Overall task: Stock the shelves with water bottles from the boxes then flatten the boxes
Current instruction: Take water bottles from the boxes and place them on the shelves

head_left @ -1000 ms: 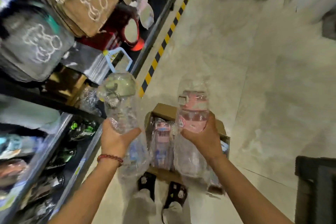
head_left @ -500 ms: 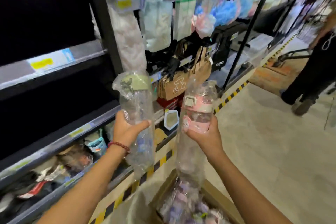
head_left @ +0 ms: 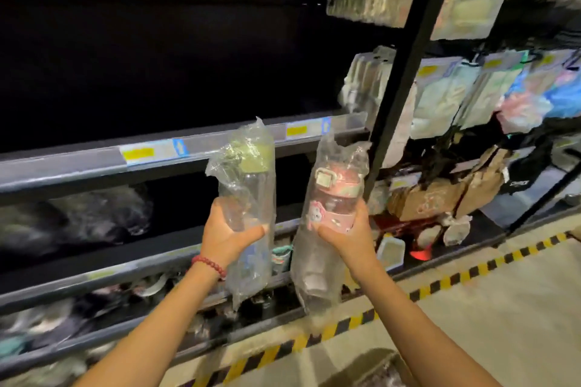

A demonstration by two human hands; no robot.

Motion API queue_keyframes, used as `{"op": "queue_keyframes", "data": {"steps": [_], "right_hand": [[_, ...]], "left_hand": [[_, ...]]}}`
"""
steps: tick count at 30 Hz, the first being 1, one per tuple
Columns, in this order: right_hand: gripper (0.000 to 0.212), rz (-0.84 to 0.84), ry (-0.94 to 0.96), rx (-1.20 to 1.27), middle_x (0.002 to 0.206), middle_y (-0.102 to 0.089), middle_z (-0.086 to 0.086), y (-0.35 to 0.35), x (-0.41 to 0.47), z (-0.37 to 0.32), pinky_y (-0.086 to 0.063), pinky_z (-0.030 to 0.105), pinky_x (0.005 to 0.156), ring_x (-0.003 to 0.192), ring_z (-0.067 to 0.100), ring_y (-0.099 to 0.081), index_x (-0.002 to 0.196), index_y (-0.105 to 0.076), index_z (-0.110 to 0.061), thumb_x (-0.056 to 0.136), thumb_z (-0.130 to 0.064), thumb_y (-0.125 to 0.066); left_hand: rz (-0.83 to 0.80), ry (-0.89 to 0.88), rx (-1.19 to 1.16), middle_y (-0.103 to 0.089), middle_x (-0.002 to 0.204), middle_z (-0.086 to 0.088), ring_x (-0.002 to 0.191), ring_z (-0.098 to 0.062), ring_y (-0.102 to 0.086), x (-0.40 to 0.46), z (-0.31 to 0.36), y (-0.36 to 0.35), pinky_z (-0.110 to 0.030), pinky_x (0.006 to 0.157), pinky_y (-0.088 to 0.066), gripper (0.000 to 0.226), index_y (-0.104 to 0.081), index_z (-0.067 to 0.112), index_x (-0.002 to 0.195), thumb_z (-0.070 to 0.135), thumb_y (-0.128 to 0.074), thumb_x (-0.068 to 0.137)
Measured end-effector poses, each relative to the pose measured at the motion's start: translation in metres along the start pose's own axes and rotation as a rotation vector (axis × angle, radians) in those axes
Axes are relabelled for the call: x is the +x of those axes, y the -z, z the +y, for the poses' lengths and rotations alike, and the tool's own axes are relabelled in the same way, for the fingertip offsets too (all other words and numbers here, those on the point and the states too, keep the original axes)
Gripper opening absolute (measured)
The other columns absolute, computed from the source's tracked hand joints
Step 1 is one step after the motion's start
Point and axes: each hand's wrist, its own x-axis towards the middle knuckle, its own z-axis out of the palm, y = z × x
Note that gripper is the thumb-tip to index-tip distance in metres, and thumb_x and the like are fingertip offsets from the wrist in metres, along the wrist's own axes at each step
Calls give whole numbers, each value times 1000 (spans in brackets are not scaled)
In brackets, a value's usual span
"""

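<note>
Water bottles in loose clear plastic bags, one per hand, are held upright before the shelving: the left hand (head_left: pixel 227 234) grips the green-lidded bottle (head_left: pixel 248 198) at mid-body, the right hand (head_left: pixel 347 237) wraps the pink-lidded bottle (head_left: pixel 333 201) below its cap. Empty and rigid, they likely weigh little, but the slick wrap could slide; gripping the body is safest. Beyond the knuckles runs the grey shelf edge (head_left: pixel 94 163); below the right forearm, the box (head_left: pixel 371 369).
</note>
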Motion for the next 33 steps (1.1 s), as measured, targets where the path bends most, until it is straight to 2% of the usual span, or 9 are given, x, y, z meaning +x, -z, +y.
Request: {"op": "queue_keyframes", "data": {"steps": [3,7,12,15,20,23,26,30,33], "right_hand": [[84,-79,-9,-15,113,-58,-12,-48,-5,8,-47,22,80,100,1,-59,128,-39,-23,60,-19,-88],[80,-145,-20,-27,110,-57,-14,-99,-12,13,-46,15,76,99,1,-58,126,-40,-22,62,-16,-88],[81,-204,-38,-45,113,-58,-9,-136,-17,27,-46,11,76,100,2,-58,125,-41,-20,58,-19,-87],[79,-268,-65,-81,115,-58,-6,-145,-18,38,-51,21,82,102,6,-59,126,-42,-21,61,-20,-87],[71,-351,-123,-49,104,-60,-13,-148,-15,46,-49,11,65,88,-3,-61,120,-45,-25,65,-3,-84],[42,-427,-65,-10,77,-66,3,-146,-2,44,-51,23,59,68,8,-63,94,-59,-20,70,12,-73],[28,-509,-40,97,78,-58,21,-141,11,46,-49,37,59,67,22,-57,92,-60,-12,71,6,-68],[49,-459,-162,154,86,-66,-6,-138,26,59,-55,23,63,79,8,-65,95,-58,-45,71,-8,-77],[52,-366,-215,143,95,-61,-6,-138,49,73,-52,16,59,81,5,-65,108,-48,-34,75,-3,-75]], "left_hand": [[70,23,39,-47,95,20,87,-5,-50,-1,-17,39,-8,71,-37,78,-43,19,109,38,-82,43],[96,52,78,-36,93,26,97,-7,-41,-3,-35,81,-22,85,-36,66,-33,22,109,8,-83,68],[80,83,55,-44,99,24,85,17,-46,-17,-58,106,2,67,-36,64,-36,40,94,29,-81,49],[79,111,59,-46,101,24,87,18,-46,-24,-73,109,-1,67,-38,66,-36,42,95,18,-85,58],[80,208,16,-57,103,9,91,4,-58,-25,-98,100,-8,67,-46,63,-47,33,101,23,-78,47],[128,259,-1,-61,98,-1,89,-13,-62,-25,-116,89,-19,64,-52,65,-52,24,103,24,-77,43],[155,227,18,-63,87,5,78,-3,-62,-17,-125,82,-16,60,-50,54,-56,15,98,14,-75,48],[179,211,52,-66,88,8,80,-8,-64,6,-130,78,-22,65,-51,53,-59,21,95,30,-77,46],[219,218,-17,-62,105,5,96,-8,-61,28,-132,73,-23,75,-51,72,-53,33,104,48,-76,38]]}}
